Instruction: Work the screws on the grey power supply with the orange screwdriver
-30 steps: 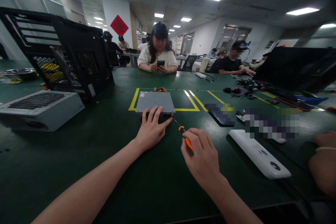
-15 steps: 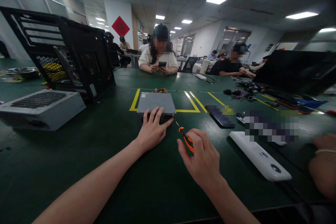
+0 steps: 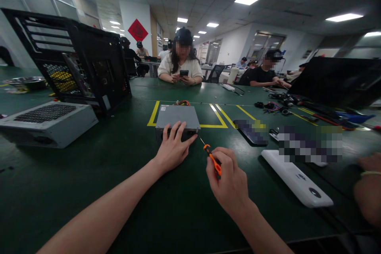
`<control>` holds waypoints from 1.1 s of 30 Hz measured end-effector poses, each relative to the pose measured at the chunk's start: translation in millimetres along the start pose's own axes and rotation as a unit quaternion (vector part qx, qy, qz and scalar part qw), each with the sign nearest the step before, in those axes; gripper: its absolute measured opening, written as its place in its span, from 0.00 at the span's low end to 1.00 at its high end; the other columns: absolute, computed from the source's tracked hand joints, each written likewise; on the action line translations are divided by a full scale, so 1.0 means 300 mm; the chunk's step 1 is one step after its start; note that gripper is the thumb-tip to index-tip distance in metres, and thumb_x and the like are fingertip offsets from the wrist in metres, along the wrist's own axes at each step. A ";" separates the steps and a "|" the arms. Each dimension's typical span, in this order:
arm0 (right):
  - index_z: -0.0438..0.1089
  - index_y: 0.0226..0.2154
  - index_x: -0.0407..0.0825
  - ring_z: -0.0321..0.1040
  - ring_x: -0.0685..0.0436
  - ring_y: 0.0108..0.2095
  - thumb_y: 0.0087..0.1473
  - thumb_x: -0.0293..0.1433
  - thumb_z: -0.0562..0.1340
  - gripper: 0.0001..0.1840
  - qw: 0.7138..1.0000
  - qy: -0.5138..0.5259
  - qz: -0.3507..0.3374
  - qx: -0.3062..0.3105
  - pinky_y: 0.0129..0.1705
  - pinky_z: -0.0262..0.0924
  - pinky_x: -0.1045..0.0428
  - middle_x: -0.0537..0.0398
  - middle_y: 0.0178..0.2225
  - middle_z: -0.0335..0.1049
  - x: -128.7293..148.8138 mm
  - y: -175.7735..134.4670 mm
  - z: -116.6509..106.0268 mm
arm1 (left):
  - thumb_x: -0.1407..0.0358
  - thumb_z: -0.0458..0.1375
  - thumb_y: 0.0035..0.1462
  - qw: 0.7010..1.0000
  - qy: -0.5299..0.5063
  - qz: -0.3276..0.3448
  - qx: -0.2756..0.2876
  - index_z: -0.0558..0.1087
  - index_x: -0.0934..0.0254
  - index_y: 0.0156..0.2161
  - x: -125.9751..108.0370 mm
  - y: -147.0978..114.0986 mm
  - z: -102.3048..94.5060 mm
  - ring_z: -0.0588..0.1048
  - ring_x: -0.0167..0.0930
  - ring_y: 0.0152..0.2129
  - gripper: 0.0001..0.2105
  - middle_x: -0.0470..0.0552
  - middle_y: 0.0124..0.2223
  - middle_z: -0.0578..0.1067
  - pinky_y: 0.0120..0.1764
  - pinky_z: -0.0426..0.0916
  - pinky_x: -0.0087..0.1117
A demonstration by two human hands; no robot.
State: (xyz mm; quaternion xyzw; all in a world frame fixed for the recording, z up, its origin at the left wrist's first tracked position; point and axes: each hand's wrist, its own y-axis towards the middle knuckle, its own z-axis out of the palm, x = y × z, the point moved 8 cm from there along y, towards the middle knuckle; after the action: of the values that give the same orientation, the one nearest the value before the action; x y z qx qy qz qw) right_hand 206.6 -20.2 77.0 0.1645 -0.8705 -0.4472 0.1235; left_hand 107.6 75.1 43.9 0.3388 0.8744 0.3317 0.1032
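Observation:
A grey metal computer power supply (image 3: 177,116) sits on the green table in front of me, with coloured cables (image 3: 182,102) at its far side. My left hand (image 3: 174,147) rests against its near side, fingers spread and reaching over the top edge. In my right hand (image 3: 229,178) is a screwdriver (image 3: 207,150) with an orange and black handle, pinched between thumb and fingers. Its thin shaft points up and left to the near right corner of the power supply. Whether the tip sits in a screw is too small to tell.
On the left stand a black computer case (image 3: 89,59), a second power supply (image 3: 49,123) and a metal bowl (image 3: 26,82). To the right lie a dark phone (image 3: 251,131), a white device (image 3: 296,178) and loose cables (image 3: 272,106). Another person's arm (image 3: 370,190) is at the right edge.
My right thumb has moved in against the screwdriver handle, and the handle has turned in my fingers. The left hand and the power supply stay in place.

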 end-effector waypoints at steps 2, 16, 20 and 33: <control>0.57 0.37 0.48 0.65 0.46 0.34 0.49 0.24 0.54 0.09 1.000 -0.001 -0.020 -0.002 0.29 0.64 0.52 0.48 0.36 0.62 0.011 -0.002 -0.002 | 0.67 0.53 0.51 1.000 0.002 -0.001 0.002 0.64 0.51 0.52 0.002 -0.001 0.002 0.50 0.44 0.56 0.21 0.55 0.59 0.54 0.53 0.44 0.52; 0.57 0.32 0.48 0.65 0.47 0.32 0.50 0.26 0.55 0.05 1.000 0.022 -0.003 0.004 0.30 0.64 0.51 0.50 0.33 0.63 0.001 0.001 0.004 | 0.66 0.54 0.51 1.000 0.004 0.000 0.005 0.64 0.51 0.52 -0.001 0.001 0.005 0.50 0.45 0.56 0.20 0.56 0.59 0.53 0.53 0.44 0.53; 0.56 0.37 0.48 0.66 0.48 0.31 0.53 0.27 0.52 0.06 0.998 0.063 0.022 0.018 0.25 0.63 0.55 0.49 0.35 0.62 -0.011 -0.002 0.012 | 0.65 0.53 0.52 1.000 0.005 0.000 0.002 0.64 0.51 0.52 -0.001 0.000 0.007 0.50 0.45 0.56 0.20 0.56 0.59 0.53 0.53 0.43 0.53; 0.57 0.36 0.47 0.67 0.48 0.32 0.50 0.23 0.54 0.09 0.997 0.066 0.033 0.035 0.31 0.63 0.53 0.51 0.34 0.65 -0.022 -0.001 0.026 | 0.67 0.54 0.51 1.000 0.001 0.001 0.001 0.64 0.51 0.52 0.001 -0.002 0.012 0.50 0.45 0.56 0.22 0.56 0.59 0.53 0.53 0.43 0.53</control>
State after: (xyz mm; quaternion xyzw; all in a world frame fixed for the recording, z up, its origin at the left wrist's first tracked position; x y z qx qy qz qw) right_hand 209.8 -12.1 71.8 0.1691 -0.8805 -0.4001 0.1898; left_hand 108.6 76.8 40.7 0.3391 0.8744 0.3315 0.1024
